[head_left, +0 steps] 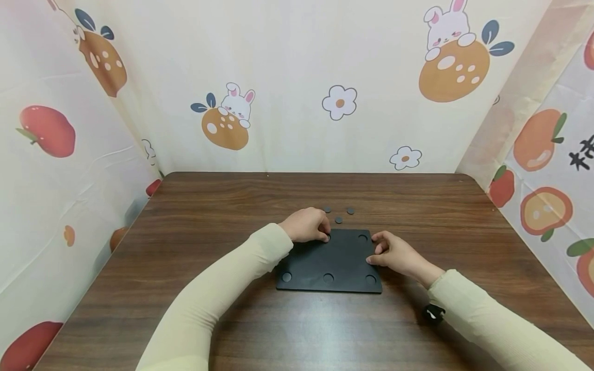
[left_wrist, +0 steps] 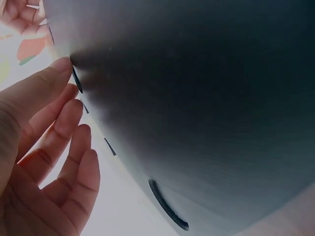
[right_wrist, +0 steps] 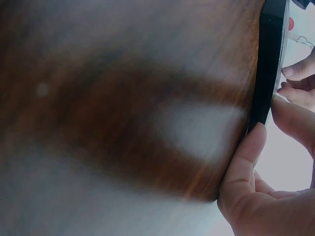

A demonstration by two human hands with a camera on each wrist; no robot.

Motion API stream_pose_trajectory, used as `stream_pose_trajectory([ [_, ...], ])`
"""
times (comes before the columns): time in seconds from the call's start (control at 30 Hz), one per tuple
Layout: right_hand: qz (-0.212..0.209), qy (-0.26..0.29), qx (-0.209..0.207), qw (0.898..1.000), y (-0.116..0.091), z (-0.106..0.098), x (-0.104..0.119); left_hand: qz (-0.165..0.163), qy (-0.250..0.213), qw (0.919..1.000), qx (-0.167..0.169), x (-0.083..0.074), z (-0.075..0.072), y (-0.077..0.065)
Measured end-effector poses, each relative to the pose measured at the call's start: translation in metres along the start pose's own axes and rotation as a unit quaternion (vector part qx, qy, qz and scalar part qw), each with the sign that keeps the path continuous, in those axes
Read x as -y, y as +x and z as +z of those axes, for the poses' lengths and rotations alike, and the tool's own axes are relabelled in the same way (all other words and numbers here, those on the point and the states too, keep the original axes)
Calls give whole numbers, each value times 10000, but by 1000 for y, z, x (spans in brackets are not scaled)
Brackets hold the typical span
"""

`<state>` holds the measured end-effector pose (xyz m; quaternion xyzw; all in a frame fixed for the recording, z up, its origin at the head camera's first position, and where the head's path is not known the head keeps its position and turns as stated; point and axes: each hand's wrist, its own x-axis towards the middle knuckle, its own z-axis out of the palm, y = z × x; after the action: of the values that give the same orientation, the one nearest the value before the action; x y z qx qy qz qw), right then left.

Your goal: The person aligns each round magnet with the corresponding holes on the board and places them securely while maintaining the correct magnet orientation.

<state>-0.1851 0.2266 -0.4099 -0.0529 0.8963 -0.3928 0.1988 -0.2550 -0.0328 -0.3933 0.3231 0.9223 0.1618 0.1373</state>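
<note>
A flat black board with round recesses near its edges lies on the wooden table. My left hand is at the board's far side, thumb and fingertips right at a recess; I cannot tell whether a disc is between them. In the left wrist view, the thumb tip of the left hand is beside a dark curved edge. My right hand grips the board's right edge between thumb and fingers; the right wrist view shows the right hand at that edge.
Beyond the board lie small dark discs, one on the left, one on the right and one closer. Printed curtains enclose the back and sides of the table. A black wristband sits under the right sleeve.
</note>
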Motion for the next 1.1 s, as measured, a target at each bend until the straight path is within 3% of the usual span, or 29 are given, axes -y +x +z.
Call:
stream_pose_trajectory([
  [0.5,85,59,16,9999,1,0,0,-183,-544,9974,-447,10,-4,-24],
  [0.83,87,32,18,10000,1,0,-1,-681,-802,9902,-914,26,-7,-52],
  [1.1,68,30,-15,10000,1,0,-1,-1201,-1312,9796,-933,35,-5,-77],
])
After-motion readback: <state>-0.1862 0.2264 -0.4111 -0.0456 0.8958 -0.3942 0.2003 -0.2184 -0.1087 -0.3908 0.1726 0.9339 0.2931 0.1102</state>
